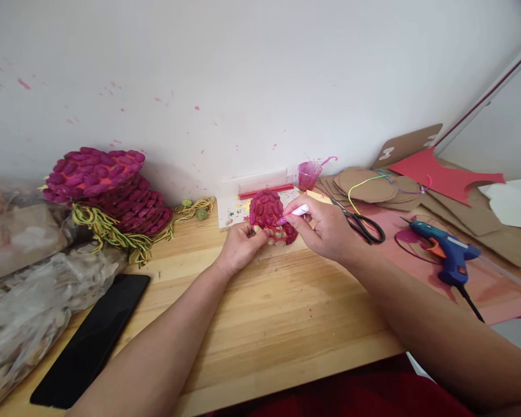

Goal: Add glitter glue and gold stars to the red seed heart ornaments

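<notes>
**Hands on the magenta piece**

Your left hand (239, 246) pinches the magenta shell-covered piece (270, 217) at its lower edge, propped on the table (264, 313). Your right hand (327, 231) closes around a white-handled tool (298, 211), its tip touching the piece.

Both bare forearms reach forward, converging: the left hand (239, 246) curls palm-down in a closed grip, while the right hand (327, 229) pinches, fingers bent inward toward it.

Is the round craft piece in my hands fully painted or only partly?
Partly: the craft piece is magenta on top; its lowest rows are bare tan.
</notes>
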Available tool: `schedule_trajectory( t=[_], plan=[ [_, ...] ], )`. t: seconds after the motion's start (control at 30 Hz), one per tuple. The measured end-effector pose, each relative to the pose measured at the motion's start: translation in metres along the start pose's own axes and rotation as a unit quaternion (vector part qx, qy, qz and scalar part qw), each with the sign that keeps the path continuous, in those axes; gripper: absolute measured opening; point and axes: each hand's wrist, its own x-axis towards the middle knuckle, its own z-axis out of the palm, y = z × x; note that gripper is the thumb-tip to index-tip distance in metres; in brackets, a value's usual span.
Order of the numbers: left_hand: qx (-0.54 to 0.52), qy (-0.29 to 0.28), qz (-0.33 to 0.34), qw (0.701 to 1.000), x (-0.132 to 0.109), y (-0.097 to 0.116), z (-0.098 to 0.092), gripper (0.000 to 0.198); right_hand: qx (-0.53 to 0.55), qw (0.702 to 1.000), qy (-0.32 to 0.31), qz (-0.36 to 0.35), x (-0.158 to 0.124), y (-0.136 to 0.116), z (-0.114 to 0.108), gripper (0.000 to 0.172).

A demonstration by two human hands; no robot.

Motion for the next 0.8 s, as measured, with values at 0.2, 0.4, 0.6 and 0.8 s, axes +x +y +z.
schedule_trajectory(
  t=[0.2,0.4,0.6,0.8],
  plan=[
    [0.003,0.001,-0.008,1.0,-0.0002,0.0002,0.0001,0.04,-0.009,1.0,0.017,0.01,0.0003,-0.0013,-0.002,0.005],
    [0.008,-0.004,-0.004,1.0,-0.0004,-0.0004,0.0001,0.039,-0.004,1.0,0.016,0.017,0.0002,-0.0017,0.0001,0.006],
    [0.005,-0.006,-0.006,1.0,-0.0008,0.0021,0.0011,0.039,-0.002,1.0,0.018,0.025,-0.0005,-0.0016,0.0012,0.006],
    [0.013,-0.005,-0.006,1.0,-0.0012,0.0029,0.001,0.037,-0.02,0.999,0.028,-0.01,-0.0011,-0.0027,0.0028,0.005]
  ],
)
